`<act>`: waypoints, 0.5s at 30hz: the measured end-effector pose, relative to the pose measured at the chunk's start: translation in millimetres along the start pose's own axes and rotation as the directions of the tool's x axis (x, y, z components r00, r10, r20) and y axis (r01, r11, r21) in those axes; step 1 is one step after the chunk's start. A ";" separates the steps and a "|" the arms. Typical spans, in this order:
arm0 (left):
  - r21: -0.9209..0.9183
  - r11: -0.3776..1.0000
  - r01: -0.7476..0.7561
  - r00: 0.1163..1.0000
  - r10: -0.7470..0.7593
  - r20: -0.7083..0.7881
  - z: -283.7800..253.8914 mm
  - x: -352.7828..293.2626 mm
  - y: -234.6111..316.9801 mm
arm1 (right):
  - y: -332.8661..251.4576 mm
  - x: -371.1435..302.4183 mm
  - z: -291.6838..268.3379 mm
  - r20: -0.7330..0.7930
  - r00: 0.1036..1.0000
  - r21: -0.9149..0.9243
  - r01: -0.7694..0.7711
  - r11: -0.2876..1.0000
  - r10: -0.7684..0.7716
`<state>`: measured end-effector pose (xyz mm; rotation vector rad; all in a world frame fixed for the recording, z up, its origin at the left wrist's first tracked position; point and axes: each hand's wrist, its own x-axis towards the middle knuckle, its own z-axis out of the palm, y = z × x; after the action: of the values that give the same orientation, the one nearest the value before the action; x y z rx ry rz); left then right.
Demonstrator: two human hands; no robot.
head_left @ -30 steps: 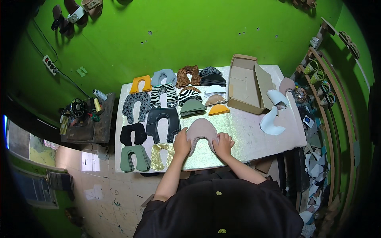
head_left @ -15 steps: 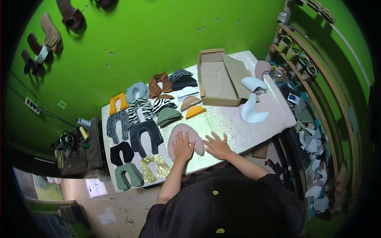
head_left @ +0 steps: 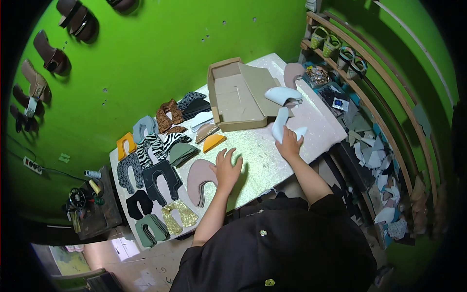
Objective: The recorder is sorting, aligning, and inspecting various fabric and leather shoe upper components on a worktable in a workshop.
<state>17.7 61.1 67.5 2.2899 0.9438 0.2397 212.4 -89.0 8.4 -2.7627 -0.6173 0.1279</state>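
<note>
One white curved piece [head_left: 278, 127] is lying just right of the cardboard box [head_left: 243, 125], its long arm pointing away from the person [head_left: 272, 238]; the right hand [head_left: 290, 145] is touching it, hold unclear. Loosely open, gripping nothing, the left hand [head_left: 227, 171] is hovering beside the pink stack [head_left: 198, 174] before the box.

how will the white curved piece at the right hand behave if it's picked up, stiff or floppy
The white curved piece looks like a thin sheet, so it's probably light and fairly bendy. The other white piece holds a curl, hinting at some springiness if they're alike. Lying low and broad on the table, it seems likelier to slide than roll.
</note>
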 end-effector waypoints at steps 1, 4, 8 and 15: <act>-0.020 0.999 -0.036 0.999 0.037 0.004 1.4 4.1 9.3 | 5.3 4.3 1.6 0.012 1.000 0.002 -0.019 1.000 0.019; -0.136 0.984 -0.118 0.991 0.125 0.045 10.8 13.8 17.2 | 15.2 2.9 -0.6 -0.061 0.998 0.098 0.033 0.995 -0.027; -0.395 0.903 -0.169 0.959 0.244 0.145 44.3 32.5 25.0 | 13.3 -7.9 -12.2 -0.387 0.922 0.316 0.158 0.935 -0.025; -0.717 0.689 0.107 0.848 0.312 0.428 96.7 46.0 58.1 | 18.4 -41.8 -22.2 -0.357 0.922 0.471 0.313 0.825 -0.146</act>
<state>121.7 13.7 25.3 1.5210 0.3167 0.0096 185.3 -128.9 24.5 -2.1016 -0.7055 -0.1678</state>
